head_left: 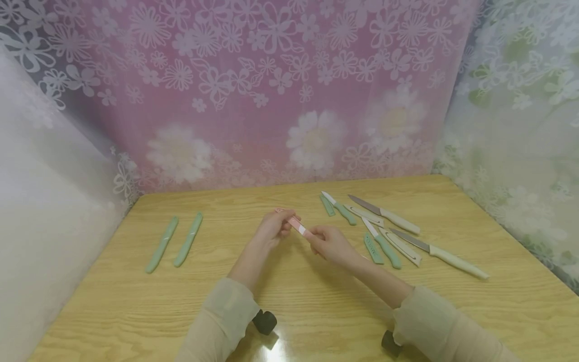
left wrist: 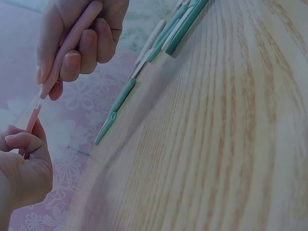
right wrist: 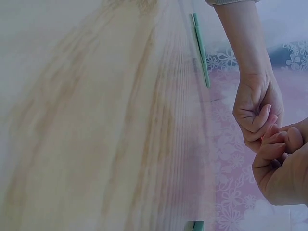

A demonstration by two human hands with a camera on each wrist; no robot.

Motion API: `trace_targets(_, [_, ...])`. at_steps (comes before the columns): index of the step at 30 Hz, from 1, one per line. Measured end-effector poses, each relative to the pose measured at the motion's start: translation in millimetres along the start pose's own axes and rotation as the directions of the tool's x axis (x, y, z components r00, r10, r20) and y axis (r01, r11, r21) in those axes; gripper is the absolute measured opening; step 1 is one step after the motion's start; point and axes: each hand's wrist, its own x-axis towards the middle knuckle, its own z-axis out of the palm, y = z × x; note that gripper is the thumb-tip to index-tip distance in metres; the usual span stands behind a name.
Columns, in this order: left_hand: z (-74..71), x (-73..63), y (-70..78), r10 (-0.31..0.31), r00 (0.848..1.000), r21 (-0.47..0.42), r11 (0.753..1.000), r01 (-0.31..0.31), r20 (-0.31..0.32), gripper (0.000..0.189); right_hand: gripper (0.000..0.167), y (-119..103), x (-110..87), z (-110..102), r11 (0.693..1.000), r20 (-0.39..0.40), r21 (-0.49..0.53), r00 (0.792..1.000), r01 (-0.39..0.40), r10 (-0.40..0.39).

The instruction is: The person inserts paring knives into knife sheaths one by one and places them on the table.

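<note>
The pink knife is in the middle of the frame, blade partly in its pink cover. The left hand grips the cover, the right hand the handle. Bare knives crowd the right; two green knives lie left, across some wood. Pink cloth hangs at the table's back edge.

Tbl: 2 sheathed knives side by side nr L edge. R half: 2 rows, one behind other; each, L to R: short sheath, short knife, long sheath, long knife. Back row nr far edge. Btwn grps, above tbl: L hand, R hand, part-sheathed knife btwn. Curtain behind far edge.
</note>
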Motion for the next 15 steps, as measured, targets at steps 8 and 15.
trace_targets(8, [2.6, 1.6, -0.9, 0.005, 1.000, 0.020, 1.000, -0.005, -0.001, 0.020, 0.037, 0.8, 2.1, 0.0, 1.000, -0.003, -0.002, 1.000, -0.002, 0.002])
trace_targets(15, [6.2, 2.1, -1.2, -0.003, 1.000, 0.021, 1.000, 0.003, -0.015, 0.020, 0.038, 0.2, 4.2, -0.8, 1.000, 0.005, -0.013, 1.000, 0.010, -0.010])
